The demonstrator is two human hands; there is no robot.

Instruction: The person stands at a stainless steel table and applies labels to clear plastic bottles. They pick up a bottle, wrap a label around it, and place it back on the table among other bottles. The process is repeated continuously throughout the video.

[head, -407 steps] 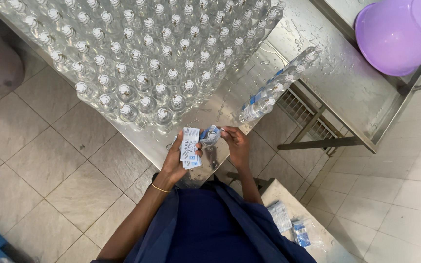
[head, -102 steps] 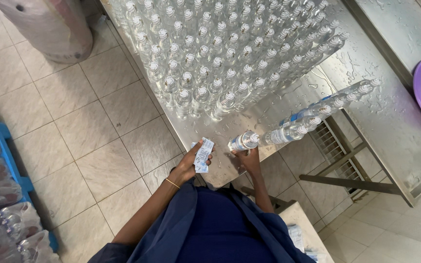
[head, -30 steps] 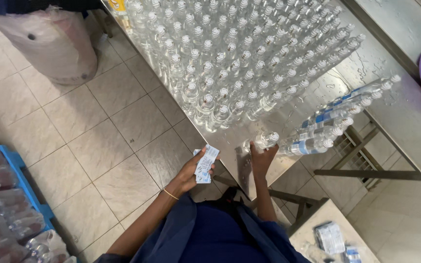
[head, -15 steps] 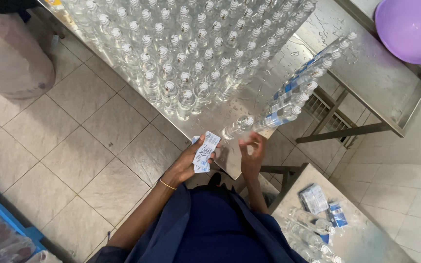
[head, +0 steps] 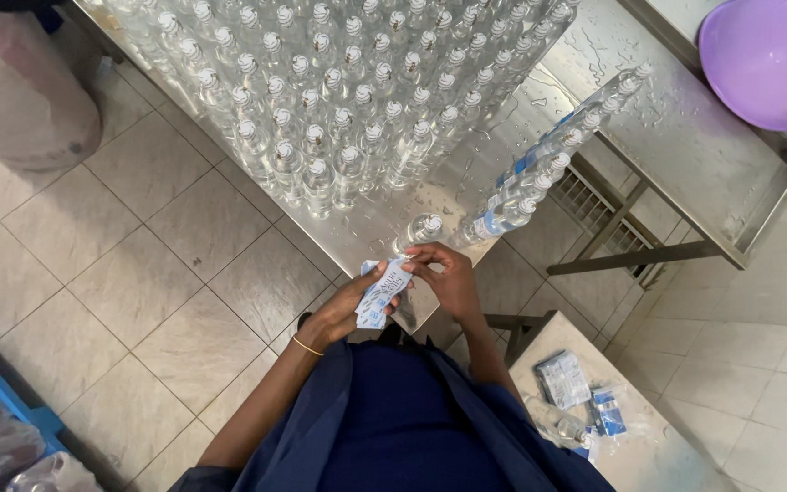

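I hold a small stack of labels in my left hand, the fingers closed around its lower part. The labels are thin paper strips, white with blue print, and they stand a little fanned at the top. My right hand comes from the other side, and its fingertips pinch the top edge of the front label, so both hands meet on the stack just in front of my body, over the near edge of the steel bench. On my left wrist there is a thin gold bangle.

Just behind my hands one clear plastic bottle stands alone on the wet bench. To its right a row of labelled bottles goes diagonally away from me. Further back a big group of bare bottles with white caps stands close together. A purple basin is on the far right. Low at my right, more label packs lie on a small table.
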